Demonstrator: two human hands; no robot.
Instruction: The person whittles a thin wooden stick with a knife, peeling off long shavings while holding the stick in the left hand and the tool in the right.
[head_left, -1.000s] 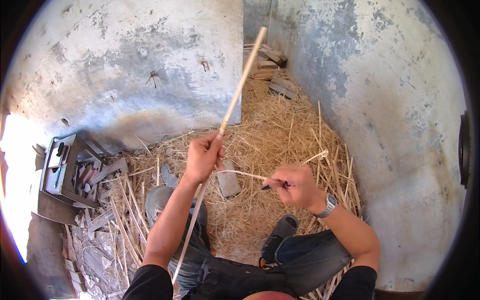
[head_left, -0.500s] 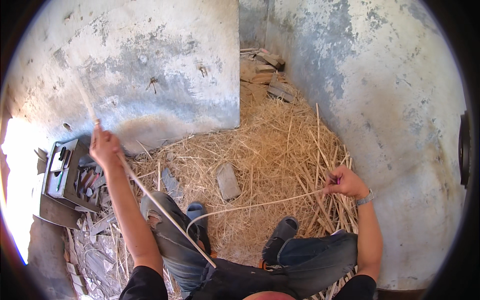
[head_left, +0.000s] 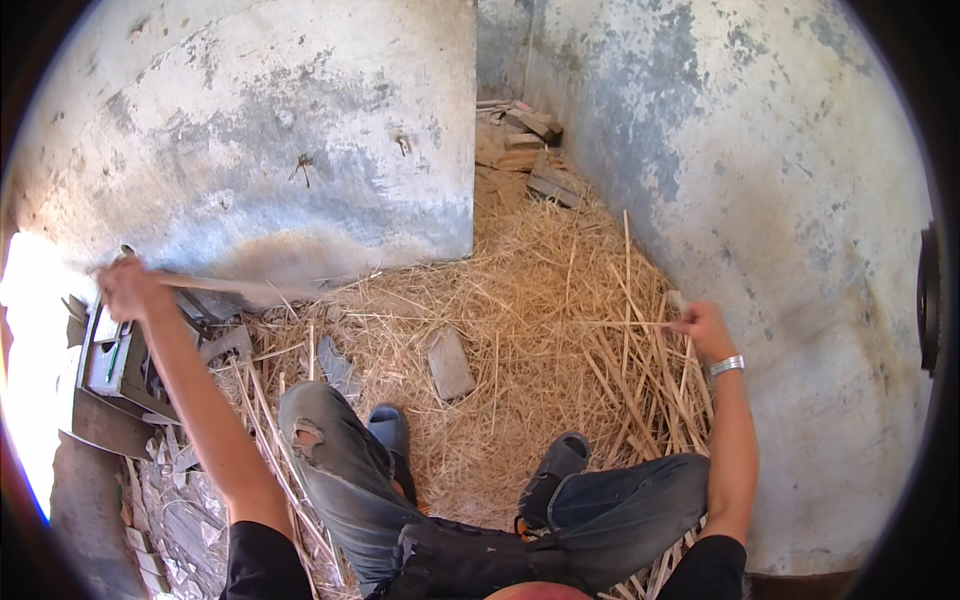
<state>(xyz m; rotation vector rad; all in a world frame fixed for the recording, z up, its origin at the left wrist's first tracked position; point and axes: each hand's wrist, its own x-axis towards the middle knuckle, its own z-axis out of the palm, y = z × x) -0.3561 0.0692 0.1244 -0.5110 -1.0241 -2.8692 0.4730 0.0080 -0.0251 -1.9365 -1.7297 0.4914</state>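
My left hand (head_left: 130,290) is out at the far left, above a small grey wooden box, its fingers closed. From it a pale wooden strip (head_left: 215,284) runs to the right in front of the wall, blurred by motion. Over the straw at the right, my right hand (head_left: 706,330) is closed too. A thin pale sliver (head_left: 622,323) reaches leftward from its fingertips. A small light-coloured piece (head_left: 677,300) shows just above those fingers; I cannot make out what it is.
Straw-like shavings (head_left: 530,290) cover the floor, with a grey brick (head_left: 452,364) between my knees. Split strips (head_left: 640,390) are piled along the right wall. The grey box (head_left: 112,365) stands at the left by a bright opening. More bricks (head_left: 550,180) lie at the back.
My left hand has swung left and down; its strip now points right instead of crossing to my lap. My right hand has risen slightly. The curved sliver between my hands no longer shows.
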